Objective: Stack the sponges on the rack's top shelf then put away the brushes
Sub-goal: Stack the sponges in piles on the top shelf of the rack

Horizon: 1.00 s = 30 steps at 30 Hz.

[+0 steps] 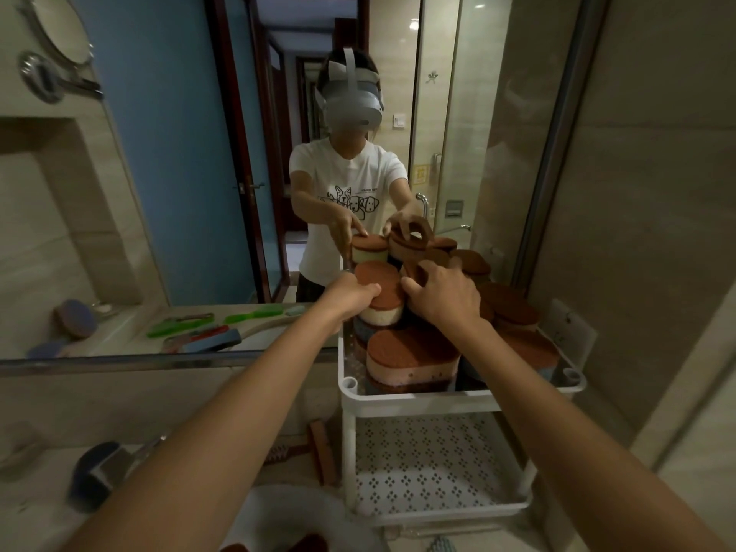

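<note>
Several brown-topped sponges stand in stacks on the top shelf (414, 396) of a white rack. My left hand (350, 292) grips the side of the cream sponge (378, 284) that tops the back-left stack. My right hand (442, 292) holds a brown sponge (432, 258) over the back-middle stack, fingers curled round it. A pink sponge stack (410, 354) stands at the front of the shelf. A wooden brush (318, 448) lies on the counter left of the rack. Another brush with a dark head (99, 472) lies at the lower left.
A large mirror (199, 173) behind the rack reflects me, the sponges and several green, red and blue brushes. The rack's perforated lower shelf (430, 464) is bare. A tiled wall (637, 193) stands close on the right. A white basin edge (286, 511) lies below.
</note>
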Tool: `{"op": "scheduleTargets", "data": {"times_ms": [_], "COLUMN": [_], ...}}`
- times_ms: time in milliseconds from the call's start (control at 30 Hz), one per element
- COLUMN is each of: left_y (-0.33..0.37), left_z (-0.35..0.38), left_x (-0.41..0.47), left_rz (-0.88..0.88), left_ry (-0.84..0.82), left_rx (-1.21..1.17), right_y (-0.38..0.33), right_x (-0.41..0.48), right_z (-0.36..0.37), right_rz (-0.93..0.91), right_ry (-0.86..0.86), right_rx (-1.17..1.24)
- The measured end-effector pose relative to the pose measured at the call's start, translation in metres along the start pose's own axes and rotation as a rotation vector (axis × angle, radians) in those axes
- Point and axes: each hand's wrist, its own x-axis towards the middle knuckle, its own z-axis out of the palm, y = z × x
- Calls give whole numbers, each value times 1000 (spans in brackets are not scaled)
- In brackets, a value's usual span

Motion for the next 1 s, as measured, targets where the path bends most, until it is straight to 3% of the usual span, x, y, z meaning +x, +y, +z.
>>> {"op": "scheduleTargets", "data": {"times_ms": [267,500,767,867,1000], "left_y": [-3,0,-1,0,2], "left_z": [4,8,5,0,-14], "left_x": [0,-7,-8,-12,-31], "left_rz": [18,115,114,109,181], "left_ry": [-13,-47,-103,-103,57], "left_rx": [125,236,197,170,144], "right_y": [9,20,12,8,-10], "right_x": [-6,-12,-15,-23,-46], "right_z": [3,6,0,4,11], "right_rz": [-39,-61,-104,-177,-424], "right_ry": [-59,-103,-120,32,154], "right_rx": [90,-74,-161,-134,-18]}}
